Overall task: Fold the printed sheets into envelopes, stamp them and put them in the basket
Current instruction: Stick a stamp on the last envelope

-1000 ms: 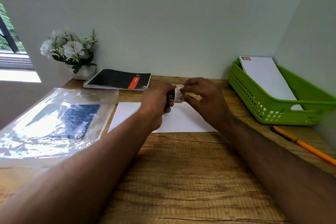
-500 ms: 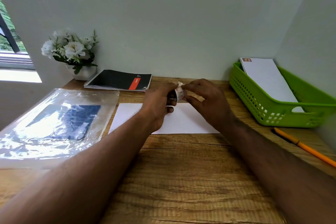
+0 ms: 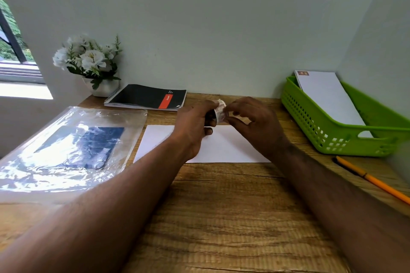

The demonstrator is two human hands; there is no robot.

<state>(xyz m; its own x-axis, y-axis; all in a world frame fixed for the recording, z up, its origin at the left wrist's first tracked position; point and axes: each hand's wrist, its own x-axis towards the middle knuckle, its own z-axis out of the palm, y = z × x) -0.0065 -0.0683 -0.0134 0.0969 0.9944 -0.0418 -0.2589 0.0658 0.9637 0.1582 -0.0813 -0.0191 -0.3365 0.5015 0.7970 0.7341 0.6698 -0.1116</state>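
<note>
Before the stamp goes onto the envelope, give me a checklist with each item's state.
1. Stamp held: ok, pinched between left hand and right hand.
2. Stamp freed from its backing: cannot tell.
3. Envelope flat on the desk: ok.
4. Envelope's stamp corner uncovered: cannot tell, the hands hide part of it.
5. Basket has room: ok, one stamped envelope leans inside.

Above a white envelope (image 3: 224, 146) on the wooden desk (image 3: 221, 217), the left hand (image 3: 195, 126) and right hand (image 3: 257, 124) together pinch a small stamp strip (image 3: 220, 112). A stamped envelope (image 3: 328, 99) leans in the green basket (image 3: 310, 122).
</note>
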